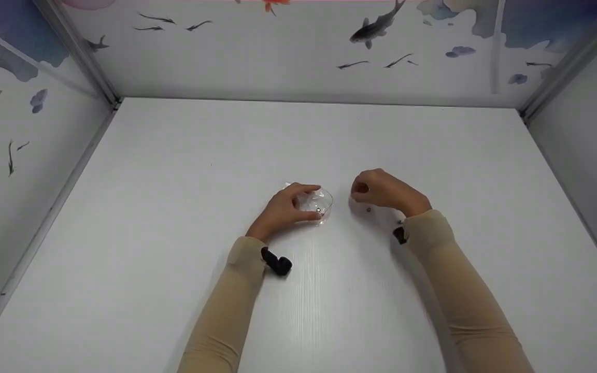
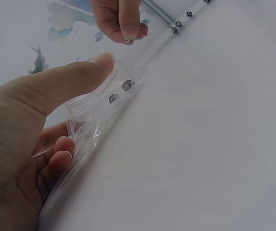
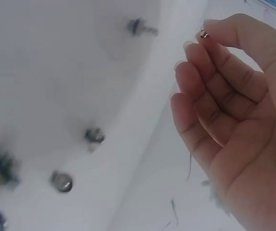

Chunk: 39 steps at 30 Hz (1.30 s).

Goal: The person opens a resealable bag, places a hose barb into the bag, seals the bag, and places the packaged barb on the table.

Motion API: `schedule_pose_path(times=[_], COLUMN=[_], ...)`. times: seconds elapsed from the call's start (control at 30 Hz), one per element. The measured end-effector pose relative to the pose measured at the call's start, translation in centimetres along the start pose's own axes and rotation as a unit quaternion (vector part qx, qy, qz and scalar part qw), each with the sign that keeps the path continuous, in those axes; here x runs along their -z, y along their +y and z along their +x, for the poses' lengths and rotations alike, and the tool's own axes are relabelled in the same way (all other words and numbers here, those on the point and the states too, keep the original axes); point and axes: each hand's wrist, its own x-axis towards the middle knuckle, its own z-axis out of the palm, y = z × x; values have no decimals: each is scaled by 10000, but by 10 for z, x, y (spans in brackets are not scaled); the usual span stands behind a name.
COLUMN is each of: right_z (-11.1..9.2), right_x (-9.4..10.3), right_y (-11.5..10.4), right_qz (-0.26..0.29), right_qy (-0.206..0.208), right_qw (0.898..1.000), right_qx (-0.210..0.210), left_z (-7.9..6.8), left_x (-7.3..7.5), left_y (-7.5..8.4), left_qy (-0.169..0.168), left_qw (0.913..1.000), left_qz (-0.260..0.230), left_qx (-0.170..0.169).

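Observation:
My left hand (image 1: pixel 280 211) holds a clear plastic bag (image 1: pixel 323 199), thumb and fingers spread round its mouth. Two small metal screws (image 2: pixel 127 85) show inside the bag in the left wrist view. To the right of the bag, over the table, my right hand (image 1: pixel 384 190) pinches a tiny shiny metal piece (image 3: pixel 204 34) between thumb and forefinger. Its other fingers are bent and hold nothing. Most of that piece is hidden by the fingertips.
Several loose small metal pieces lie on the white table (image 1: pixel 174 171) below my right hand, among them a screw-like one (image 3: pixel 94 135) and a round one (image 3: pixel 62 182), blurred in the right wrist view. Printed panels (image 1: pixel 278 62) enclose the table's back and sides.

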Motion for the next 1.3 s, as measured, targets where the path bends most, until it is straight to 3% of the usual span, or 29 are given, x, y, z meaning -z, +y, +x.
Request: schedule_pose_path(times=[0.4,0.53,0.8,1.03,1.13,1.3], right_z=[13,18,18,16,11,-2], right_x=[-21,-19,-13,-10,-7,-1], right_y=[-33,-37,-43,-36,-30,-15], right_qz=[294,164,-3,-169,-159,-117], right_qy=[-272,-205,-134,2,-64,-342], right_qw=[9975,9966,9969,9924,9936,9980], right_qx=[581,776,780,1217,1119,522], left_z=[-12,-8,-1,-1,-1,-2], left_x=[3,5,6,7,5,2], left_y=[-4,-3,3,4,3,1], left_qy=[-15,8,-101,-76,-107,-121], left_qw=[9999,10000,9999,9999,9999,9999], left_qz=[-50,-49,-83,-82,-31,94], left_qx=[135,70,-22,-88,-57,13])
